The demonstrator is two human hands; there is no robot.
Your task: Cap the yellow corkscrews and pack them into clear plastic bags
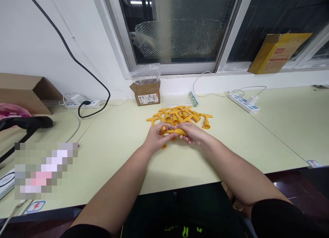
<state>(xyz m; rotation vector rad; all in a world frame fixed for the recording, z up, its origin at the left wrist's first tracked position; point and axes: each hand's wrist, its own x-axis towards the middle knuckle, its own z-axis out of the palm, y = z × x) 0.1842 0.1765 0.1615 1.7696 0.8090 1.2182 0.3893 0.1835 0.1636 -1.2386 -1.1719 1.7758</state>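
Note:
Between my two hands is a yellow T-handled plastic piece (177, 131), lying roughly level just above the table. My left hand (159, 137) is closed round its crossbar end, thumb along the near side. Around the wider, ribbed end, the fingers of my right hand (191, 132) are wrapped. Just behind my hands lies a loose pile of several similar yellow T-handled pieces (175, 118), some with their hollow round ends facing me. One more yellow piece (206, 121) lies at the pile's right. Part of another pokes out below my left hand, mostly hidden.
Behind the pile stand a small open cardboard box (146, 93) and a clear plastic bag (177, 100). Power strips lie at the right (244, 103) and back left (94, 103). A black cable (74, 61) hangs at the left. A yellow carton (279, 54) leans against the window.

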